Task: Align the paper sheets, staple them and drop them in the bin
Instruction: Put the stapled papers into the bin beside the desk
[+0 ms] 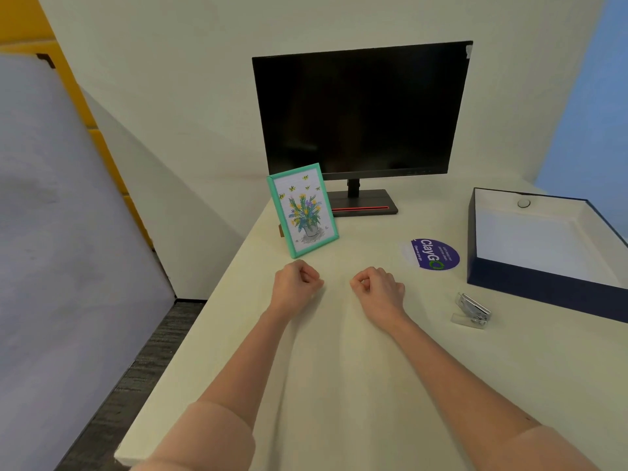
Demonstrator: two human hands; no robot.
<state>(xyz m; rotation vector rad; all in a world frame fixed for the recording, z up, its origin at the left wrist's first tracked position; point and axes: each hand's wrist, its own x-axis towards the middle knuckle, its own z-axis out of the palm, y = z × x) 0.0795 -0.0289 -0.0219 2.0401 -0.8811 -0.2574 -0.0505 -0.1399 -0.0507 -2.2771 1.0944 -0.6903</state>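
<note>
1. Left hand [295, 283]: fingers curled into a loose fist, nothing in it, resting on the desk [339, 368]. The forearm runs in from 7 o'clock and the sleeve [210, 440] is pushed up.
2. Right hand [377, 287]: the same pose, curled closed and empty, knuckles toward 11 o'clock. The forearm comes in from 5 o'clock. The two fists sit near each other but apart.
3. Stapler [473, 311]: lies on the desk at 3 o'clock of the right hand, well apart from it and untouched. It has a metal top and a clear base. Its long axis runs from 10 to 4 o'clock; I cannot tell which end is the mouth.
4. Box [530, 283]: dark blue and open-topped, at 2 o'clock, just beyond the stapler. The inside is white; I cannot tell whether sheets lie in it.
5. Picture frame [302, 210]: green, propped upright at 12 o'clock of the left hand, with a flower drawing in it.
6. Monitor [360, 110]: at 12 o'clock, behind the frame, screen dark.
7. Sticker [435, 254]: round and purple, flat on the desk between the right hand and the box.
</note>
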